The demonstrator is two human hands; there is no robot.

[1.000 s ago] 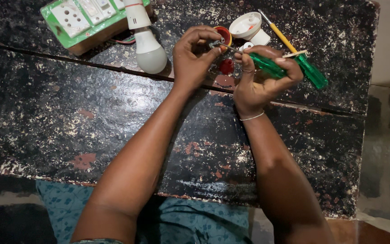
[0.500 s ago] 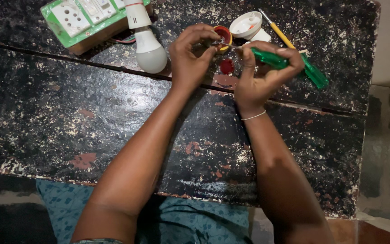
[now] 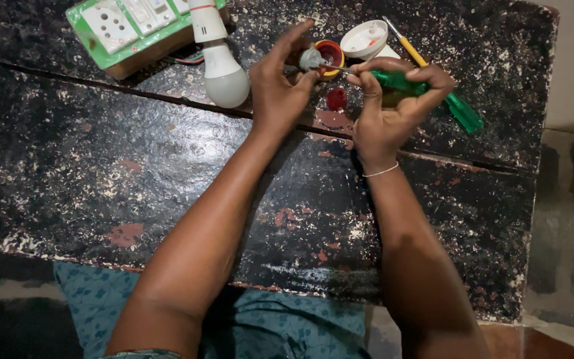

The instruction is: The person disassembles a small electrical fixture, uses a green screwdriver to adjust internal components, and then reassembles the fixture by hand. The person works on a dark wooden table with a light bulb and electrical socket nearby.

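Right at the far middle of the dark, paint-flecked surface (image 3: 101,173), a small grey fitting (image 3: 311,58) is pinched between the thumb and fingertips of the left hand (image 3: 280,86), whose grip is closed tight on it, just in front of a small red cap (image 3: 331,54) that sits near a white round cover (image 3: 365,38). The right hand (image 3: 386,110) is clamped around the green handle of a screwdriver (image 3: 400,81), whose thin metal tip meets the fitting from the right. Judging by its size, the fitting is light and rigid but easy to let slip or spin, so it looks best held by its sides, as it is, with the tool pressing in along its axis. A second green-handled screwdriver (image 3: 463,112) and a yellow-handled tool (image 3: 406,48) lie just beyond the right hand, and a small dark red piece (image 3: 337,99) rests on the surface between the two hands. Farther left, a white bulb (image 3: 224,73) lies next to a green-and-white switch board (image 3: 131,30) on a wooden base. Compared with half a second ago, both hands have kept much the same pose, with the fitting and tip together; the things around them lie unchanged.
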